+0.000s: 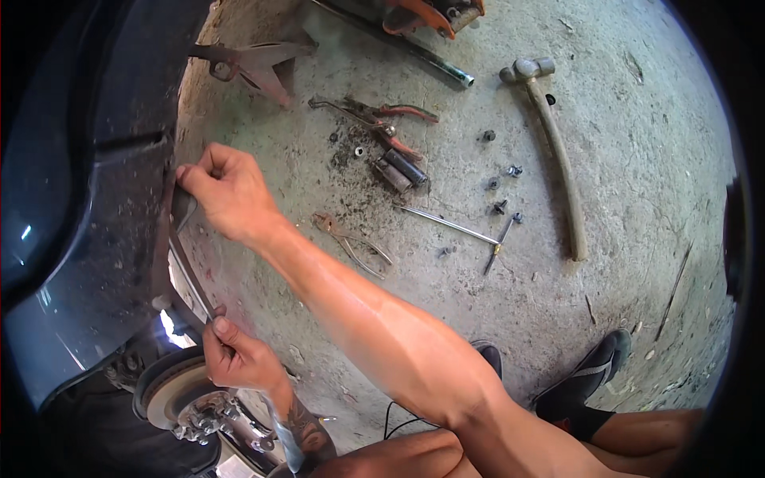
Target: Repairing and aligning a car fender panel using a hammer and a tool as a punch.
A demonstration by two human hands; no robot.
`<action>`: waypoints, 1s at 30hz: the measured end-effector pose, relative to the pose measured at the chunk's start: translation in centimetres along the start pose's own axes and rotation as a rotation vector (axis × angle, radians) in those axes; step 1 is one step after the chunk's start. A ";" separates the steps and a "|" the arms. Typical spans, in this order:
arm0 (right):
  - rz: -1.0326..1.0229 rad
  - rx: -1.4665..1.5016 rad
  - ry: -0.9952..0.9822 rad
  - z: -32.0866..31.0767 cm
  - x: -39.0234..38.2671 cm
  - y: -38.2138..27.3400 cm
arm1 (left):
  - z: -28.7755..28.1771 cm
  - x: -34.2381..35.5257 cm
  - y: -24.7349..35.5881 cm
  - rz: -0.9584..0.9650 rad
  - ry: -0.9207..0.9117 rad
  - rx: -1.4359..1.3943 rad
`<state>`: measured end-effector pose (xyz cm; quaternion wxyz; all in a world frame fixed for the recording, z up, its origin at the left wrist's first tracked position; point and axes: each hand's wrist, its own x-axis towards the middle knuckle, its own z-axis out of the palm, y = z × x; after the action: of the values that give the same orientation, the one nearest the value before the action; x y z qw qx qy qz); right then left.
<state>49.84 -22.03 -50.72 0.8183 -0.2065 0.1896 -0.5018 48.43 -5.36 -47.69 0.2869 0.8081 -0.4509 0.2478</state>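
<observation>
My right hand (229, 193) is closed in a pinch at the lower edge of a dark blue car body panel (72, 239). What lies between its fingertips is hidden by the fingers. Lower down, my left hand (243, 357) grips the end of a long, narrow dark strip (190, 275), thumb on top. The strip runs up along the panel edge toward my right hand; whether it is fixed to the panel I cannot tell. Below and left of my left hand sits a bare brake disc (163, 390) with a studded hub (209, 416).
On the concrete floor lie a hammer (558, 159), red-handled pliers (406, 110), bare-metal pliers (351, 243), two sockets (405, 167), a T-handle wrench (454, 223) and several bolts (500, 207). A metal stand (255, 72), a tube (422, 54) and an orange jack (434, 14) are farther off.
</observation>
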 end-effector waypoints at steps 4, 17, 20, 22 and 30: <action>0.052 0.018 -0.047 0.0 -0.3 -1.2 | 1.4 -0.1 -0.1 0.017 0.029 -0.004; 0.126 -0.061 -0.097 -0.8 1.2 -1.7 | -0.4 -7.4 -5.6 0.029 0.034 -0.047; 0.105 -0.064 -0.111 -0.9 1.2 -1.1 | -1.4 -10.2 -7.4 0.060 -0.026 0.011; 0.095 -0.022 -0.155 -2.1 2.0 -0.5 | -1.9 -12.6 -7.7 0.031 -0.085 0.056; 0.142 0.126 -0.346 -1.1 1.5 0.1 | -3.9 -16.8 -9.2 -0.237 -0.442 0.094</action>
<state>50.02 -23.48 -51.85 0.8834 -0.2242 0.0287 -0.4105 47.95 11.11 -58.13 0.1704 0.9023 -0.3927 0.0502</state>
